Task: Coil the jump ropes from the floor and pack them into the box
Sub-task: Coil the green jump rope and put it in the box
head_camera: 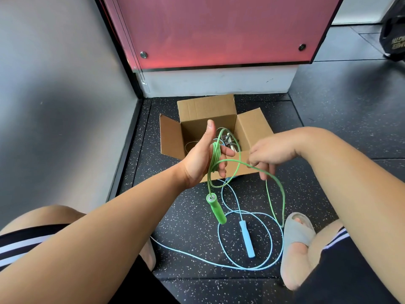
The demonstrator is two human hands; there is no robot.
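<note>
Green jump rope point(215, 155) is looking limp and light: left hand point(197, 160) is gripping its coil, right hand point(271, 150) is pinching slack.

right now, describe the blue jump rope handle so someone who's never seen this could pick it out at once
Start at the open cardboard box below the pink panel and come nearer. Inside the pale blue rope's loop on the floor, beside the grey slipper, lies the blue handle. Unlike the green handle dangling from the green rope round the left hand, it lies flat.
</note>
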